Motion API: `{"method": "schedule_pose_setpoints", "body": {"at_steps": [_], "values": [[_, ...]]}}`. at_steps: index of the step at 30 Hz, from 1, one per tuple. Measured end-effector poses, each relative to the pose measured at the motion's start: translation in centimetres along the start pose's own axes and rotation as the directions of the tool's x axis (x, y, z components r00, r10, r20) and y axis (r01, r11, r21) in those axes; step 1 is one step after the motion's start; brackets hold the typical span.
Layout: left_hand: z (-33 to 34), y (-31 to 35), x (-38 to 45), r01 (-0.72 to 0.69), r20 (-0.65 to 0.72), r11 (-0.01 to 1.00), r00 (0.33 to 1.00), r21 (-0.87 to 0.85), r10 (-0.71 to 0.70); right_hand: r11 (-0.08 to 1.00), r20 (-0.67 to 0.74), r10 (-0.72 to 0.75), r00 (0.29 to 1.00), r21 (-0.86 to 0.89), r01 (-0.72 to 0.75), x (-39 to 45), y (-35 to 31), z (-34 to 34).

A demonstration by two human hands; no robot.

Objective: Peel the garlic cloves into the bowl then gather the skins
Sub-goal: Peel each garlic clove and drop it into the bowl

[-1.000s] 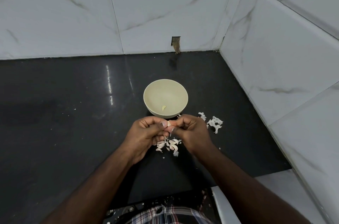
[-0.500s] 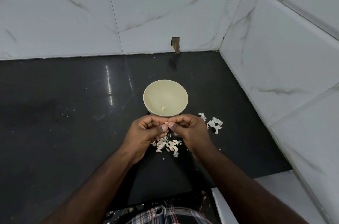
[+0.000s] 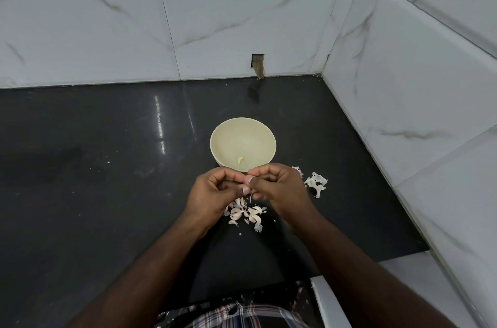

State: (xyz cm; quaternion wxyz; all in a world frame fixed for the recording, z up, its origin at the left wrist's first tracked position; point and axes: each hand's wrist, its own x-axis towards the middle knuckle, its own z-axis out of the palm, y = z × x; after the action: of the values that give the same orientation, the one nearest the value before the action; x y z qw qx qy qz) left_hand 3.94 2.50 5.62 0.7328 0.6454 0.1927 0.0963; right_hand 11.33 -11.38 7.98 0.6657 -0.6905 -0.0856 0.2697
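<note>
A cream bowl stands on the black counter with one peeled garlic clove inside. Just in front of it my left hand and my right hand meet, fingers curled, and together pinch a small garlic clove that is almost hidden between the fingertips. Under the hands lies a heap of unpeeled cloves and skins. More white skins lie to the right of my right hand.
The black counter ends at marble-tiled walls at the back and on the right. A small hole sits in the back wall. The counter's front edge is near my body, with a white surface at the lower right.
Both hands stayed together in front of the bowl and shifted slightly up toward its rim. The clove between the fingertips shows less than one second ago.
</note>
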Motion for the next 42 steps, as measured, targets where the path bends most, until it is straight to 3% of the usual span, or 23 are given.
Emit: {"method": "schedule_pose_setpoints", "body": {"at_steps": [12,32,42], "values": [[0.0,0.2,-0.1,0.007,-0.004,1.000,1.000,0.003,-0.007,0.987,0.073,0.100,0.992,0.120,-0.108,0.4,0.5,-0.6],[-0.1,-0.3,-0.1,-0.065,0.037,0.988,0.997,0.139,0.060,0.990,0.069,0.075,0.995,-0.124,-0.066,0.9,0.4,-0.8],[-0.2,-0.4,-0.4,0.007,-0.009,0.999,1.000,-0.050,-0.008,0.936,0.002,-0.028,1.000,-0.352,0.027,0.9,1.4,-2.0]]}}
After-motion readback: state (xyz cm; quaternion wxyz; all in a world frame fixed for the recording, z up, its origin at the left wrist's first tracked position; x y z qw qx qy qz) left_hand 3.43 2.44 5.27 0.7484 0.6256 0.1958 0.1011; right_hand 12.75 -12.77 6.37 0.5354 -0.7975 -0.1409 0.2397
